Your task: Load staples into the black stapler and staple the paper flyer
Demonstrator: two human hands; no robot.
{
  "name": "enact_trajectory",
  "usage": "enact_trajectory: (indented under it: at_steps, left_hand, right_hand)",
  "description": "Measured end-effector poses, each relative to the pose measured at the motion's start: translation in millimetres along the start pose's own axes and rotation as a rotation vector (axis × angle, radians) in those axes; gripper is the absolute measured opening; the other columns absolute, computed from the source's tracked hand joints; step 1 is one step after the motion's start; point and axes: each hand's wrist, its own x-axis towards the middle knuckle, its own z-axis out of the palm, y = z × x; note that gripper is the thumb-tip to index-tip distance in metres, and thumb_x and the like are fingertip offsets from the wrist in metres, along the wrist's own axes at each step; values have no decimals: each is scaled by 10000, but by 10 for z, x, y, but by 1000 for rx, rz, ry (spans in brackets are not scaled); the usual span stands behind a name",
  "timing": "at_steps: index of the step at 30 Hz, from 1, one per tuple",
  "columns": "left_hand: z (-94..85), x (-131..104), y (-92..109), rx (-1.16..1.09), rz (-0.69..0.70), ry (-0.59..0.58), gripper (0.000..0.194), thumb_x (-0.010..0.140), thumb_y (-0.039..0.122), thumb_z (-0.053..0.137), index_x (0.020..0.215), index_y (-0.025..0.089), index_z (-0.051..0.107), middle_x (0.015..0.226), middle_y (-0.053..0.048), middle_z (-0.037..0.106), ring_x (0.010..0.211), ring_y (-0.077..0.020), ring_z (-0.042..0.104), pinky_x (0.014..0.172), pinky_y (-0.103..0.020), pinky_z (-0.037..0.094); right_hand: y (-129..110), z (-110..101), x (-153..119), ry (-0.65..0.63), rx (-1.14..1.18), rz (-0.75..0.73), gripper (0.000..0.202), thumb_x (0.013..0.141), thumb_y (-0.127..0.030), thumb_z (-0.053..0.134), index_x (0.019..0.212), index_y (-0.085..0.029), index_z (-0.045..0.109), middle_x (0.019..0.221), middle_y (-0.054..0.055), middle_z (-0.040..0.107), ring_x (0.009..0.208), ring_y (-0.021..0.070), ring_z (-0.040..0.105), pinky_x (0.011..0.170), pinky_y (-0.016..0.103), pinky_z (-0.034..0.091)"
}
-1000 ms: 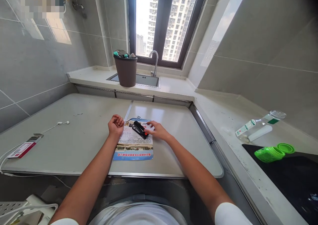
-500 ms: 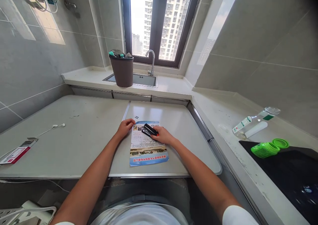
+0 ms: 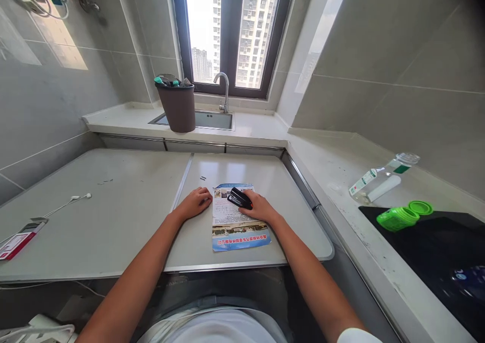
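My right hand [image 3: 260,206] is wrapped around a black stapler [image 3: 239,198], which lies over the upper part of a printed sheet [image 3: 235,229]. The sheet has a blue top edge, text, small photos and a blue band with red characters. My left hand [image 3: 195,203] rests palm down on the white board table [image 3: 144,222], its fingers loosely bent at the sheet's left edge. Nothing shows in the left fingers; whether they touch the paper is hard to see. Beyond the sheet lie small grey staple strips [image 3: 203,178].
A brown bin [image 3: 176,108] stands by the sink [image 3: 214,120] and faucet [image 3: 224,90] under the window. On the right counter are a clear bottle [image 3: 382,179], a green container [image 3: 397,218] and a black cooktop [image 3: 428,247]. A red-and-white box [image 3: 20,239] with a white cable lies left.
The sheet has shifted right across the table, with the stapler and my right hand. My left hand has moved slightly right and nearer to me, off the sheet's top corner. The view has turned slightly.
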Motion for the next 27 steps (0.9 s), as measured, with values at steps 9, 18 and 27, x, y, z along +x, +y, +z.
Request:
enact_trajectory:
  at_steps: [9,18,27]
  left_hand:
    - [30,23,127,122,-75,-38,404,1003,518,614,1290,251,706,1216,-100,658,1137,-292,603,988,-425,431]
    - [82,22,26,107,-51,-32,394,1035,445,566,1353,287,735,1224,-109,644,1163,-283,610,1013,-427,425]
    - [59,66,124,132,-40,-31,333,1028,346,530,1257,269,760,1190,-106,656,1120,-274,611,972,-414,429]
  right_hand:
    - [25,88,53,139,-73,-57,312,933,-303,766,1216,-217,669,1238,100,755,1147,291,688,999,438,474]
    - [40,177,130,173,-84,-67,363,958,-240,736,1313,-218,664,1311,122,747,1227,303,669,1040,476,419]
    - [42,172,171,58,-60,-51,328,1019,-244,645,1347,-235,626,1356,124,716,1279,300,623,1057,488,374]
